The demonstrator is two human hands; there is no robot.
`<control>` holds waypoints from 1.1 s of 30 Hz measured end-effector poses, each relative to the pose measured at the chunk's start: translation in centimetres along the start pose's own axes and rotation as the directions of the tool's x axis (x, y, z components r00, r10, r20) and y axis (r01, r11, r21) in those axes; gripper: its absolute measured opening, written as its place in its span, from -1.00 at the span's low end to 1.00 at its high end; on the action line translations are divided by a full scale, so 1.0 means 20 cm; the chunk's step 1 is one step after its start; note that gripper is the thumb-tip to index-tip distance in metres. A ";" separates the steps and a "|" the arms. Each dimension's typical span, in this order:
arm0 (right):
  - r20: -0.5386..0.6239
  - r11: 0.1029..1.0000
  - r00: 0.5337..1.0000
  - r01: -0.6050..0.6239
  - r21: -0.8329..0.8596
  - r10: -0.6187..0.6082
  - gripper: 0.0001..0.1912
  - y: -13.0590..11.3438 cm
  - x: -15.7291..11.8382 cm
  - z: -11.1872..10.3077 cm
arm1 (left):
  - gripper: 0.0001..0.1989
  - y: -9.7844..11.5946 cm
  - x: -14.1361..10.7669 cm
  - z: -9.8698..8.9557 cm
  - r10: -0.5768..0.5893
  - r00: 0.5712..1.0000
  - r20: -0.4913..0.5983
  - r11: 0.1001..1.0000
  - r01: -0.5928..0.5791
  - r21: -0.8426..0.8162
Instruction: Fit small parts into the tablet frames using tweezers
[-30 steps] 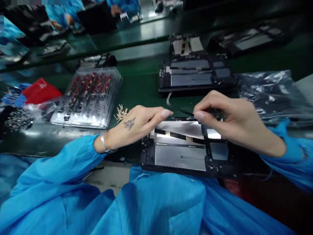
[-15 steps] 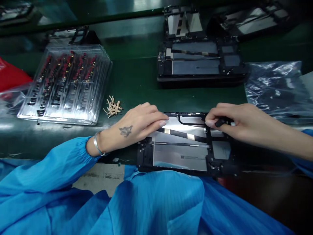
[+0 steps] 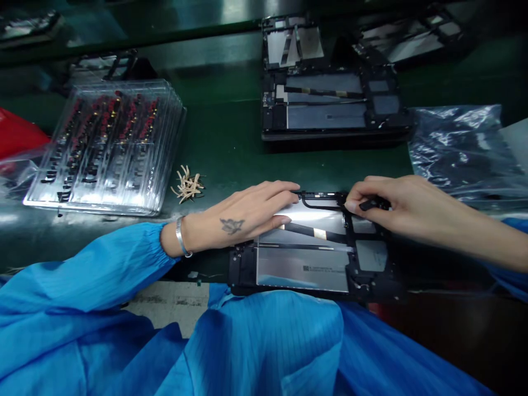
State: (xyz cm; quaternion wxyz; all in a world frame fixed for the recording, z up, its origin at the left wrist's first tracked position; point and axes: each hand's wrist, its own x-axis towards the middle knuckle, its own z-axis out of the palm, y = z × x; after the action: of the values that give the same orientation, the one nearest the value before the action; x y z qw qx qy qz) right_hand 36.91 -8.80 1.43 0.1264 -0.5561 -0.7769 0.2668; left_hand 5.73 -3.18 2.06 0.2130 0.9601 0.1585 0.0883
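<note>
An opened tablet (image 3: 301,270), with silver panels and a black frame, lies at the table's front edge before me. My left hand (image 3: 251,214) rests flat across its upper left part, fingers outstretched toward the far edge and holding nothing. At the tablet's upper right, my right hand (image 3: 383,203) is closed in a pinch round a short black piece (image 3: 373,203), mostly hidden by the fingers, so its kind is unclear. A thin black cable (image 3: 317,207) runs along the tablet's far edge between my two hands.
A stack of clear plastic trays (image 3: 103,148) with small red and black parts stands left. Beside it lies a little pile of tan strips (image 3: 188,184). More opened tablets (image 3: 325,102) are stacked behind, with a clear plastic bag (image 3: 462,148) to their right.
My left hand has slid to the right along the tablet, its fingers now closer to the cable. The right hand keeps its pinch at nearly the same spot.
</note>
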 end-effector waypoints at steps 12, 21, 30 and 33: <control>-0.024 0.999 0.999 0.042 0.030 -0.042 -0.87 -0.02 0.03 0.00 | -0.69 0.00 0.03 0.01 0.064 0.996 0.067 0.995 -0.069 0.071; 0.003 0.999 0.999 0.046 -0.004 -0.046 -0.84 -0.02 0.03 -0.01 | -0.67 -0.01 0.05 0.02 0.086 0.992 0.089 0.983 -0.099 0.157; 0.055 0.997 0.998 -0.024 -0.072 0.028 -0.73 -0.05 0.04 -0.03 | -0.65 -0.03 0.05 0.02 0.103 0.991 0.082 0.979 -0.116 0.169; 0.040 0.999 0.999 -0.004 -0.045 0.006 -0.70 -0.04 0.04 -0.02 | -0.66 -0.04 0.05 0.03 0.126 0.989 0.071 0.977 -0.136 0.162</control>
State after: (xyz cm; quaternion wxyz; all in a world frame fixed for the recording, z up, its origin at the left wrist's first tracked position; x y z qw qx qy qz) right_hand 36.18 -8.08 2.13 0.0977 -0.5554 -0.7837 0.2604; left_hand 6.54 -2.34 1.33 0.1304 0.9851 0.0951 0.0597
